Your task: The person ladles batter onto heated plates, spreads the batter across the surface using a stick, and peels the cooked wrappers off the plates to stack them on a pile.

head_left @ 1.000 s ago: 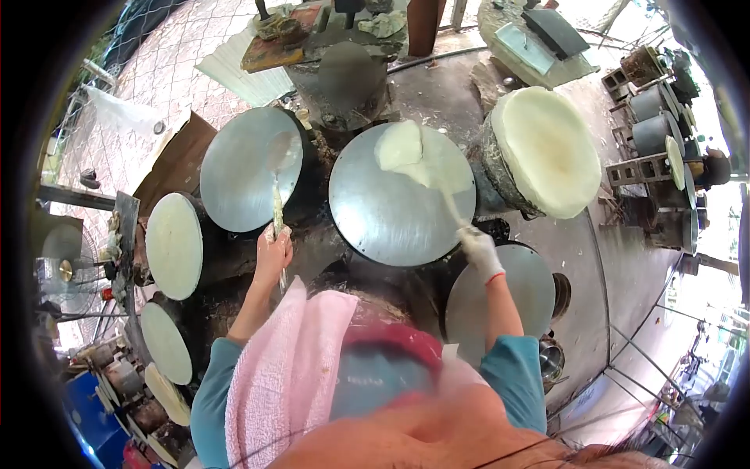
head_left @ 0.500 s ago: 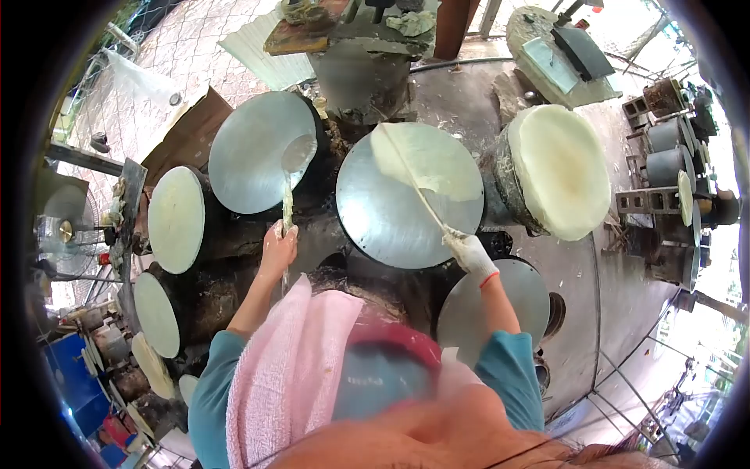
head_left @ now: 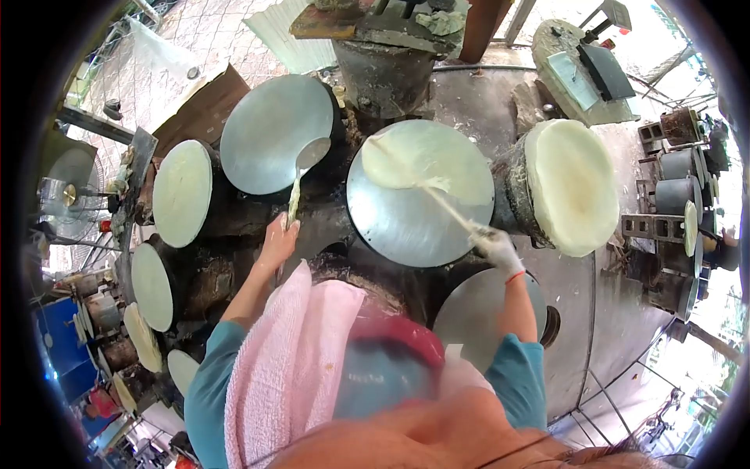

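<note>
My left hand (head_left: 279,239) is closed around the batter-coated handle of a metal ladle (head_left: 313,154). The ladle's bowl hangs over the near right rim of the left round griddle (head_left: 269,129). My right hand (head_left: 494,248), in a pale glove, grips a thin stick (head_left: 448,206) slanting up and left across the middle griddle (head_left: 406,227). Pale batter (head_left: 449,160) covers that griddle's far part, with a ragged near edge by the stick. The stick's far end is blurred over the batter, so its shape cannot be made out.
A griddle with a thick pale sheet (head_left: 574,187) stands on the right. Two sheet-covered griddles, one farther (head_left: 182,194) and one nearer (head_left: 151,287), are on the left. A bare griddle (head_left: 476,320) lies below my right forearm. Beyond the middle stands a drum-shaped stand (head_left: 383,78).
My right hand has moved slightly right with the stick. Batter on the middle griddle reaches farther left and right than before. My left hand still holds the ladle near the left griddle.
</note>
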{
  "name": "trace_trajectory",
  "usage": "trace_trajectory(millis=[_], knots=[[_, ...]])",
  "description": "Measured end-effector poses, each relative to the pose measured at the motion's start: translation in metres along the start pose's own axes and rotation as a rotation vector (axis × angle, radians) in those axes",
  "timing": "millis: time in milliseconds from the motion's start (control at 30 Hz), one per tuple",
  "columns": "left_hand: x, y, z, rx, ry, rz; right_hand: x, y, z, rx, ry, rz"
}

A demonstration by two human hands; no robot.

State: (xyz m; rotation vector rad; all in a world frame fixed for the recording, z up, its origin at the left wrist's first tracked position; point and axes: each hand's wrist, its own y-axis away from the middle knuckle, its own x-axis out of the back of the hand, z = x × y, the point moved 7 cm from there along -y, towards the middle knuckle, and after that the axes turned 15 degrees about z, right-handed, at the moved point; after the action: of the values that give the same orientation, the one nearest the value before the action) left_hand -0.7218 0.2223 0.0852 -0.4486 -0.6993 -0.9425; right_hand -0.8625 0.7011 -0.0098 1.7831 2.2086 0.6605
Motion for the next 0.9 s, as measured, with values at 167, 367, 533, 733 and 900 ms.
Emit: trace_trajectory(millis=[167,367,533,733,900], knots=[[-0.028,-0.036,0.0,-0.128,-0.091,0.009,-0.019,-0.011,-0.026,-0.065,0.276,-0.054],[-0.087,-0.074,0.021,-0.277,-0.243,-0.074,0.0,0.011,-0.001,-0.038,0.103,-0.017],[-0.108,-0.072,0.033,-0.374,-0.489,-0.216,-0.012,-0.01,-0.006,-0.012,0.15,0.044],[-0.054,-0.016,-0.001,-0.558,-0.515,-0.3,-0.058,0.052,-0.016,-0.235,0.306,-0.134],[-0.035,0.041,-0.013,-0.484,-0.503,-0.582,-0.068,0.121,0.023,-0.187,-0.053,0.131]])
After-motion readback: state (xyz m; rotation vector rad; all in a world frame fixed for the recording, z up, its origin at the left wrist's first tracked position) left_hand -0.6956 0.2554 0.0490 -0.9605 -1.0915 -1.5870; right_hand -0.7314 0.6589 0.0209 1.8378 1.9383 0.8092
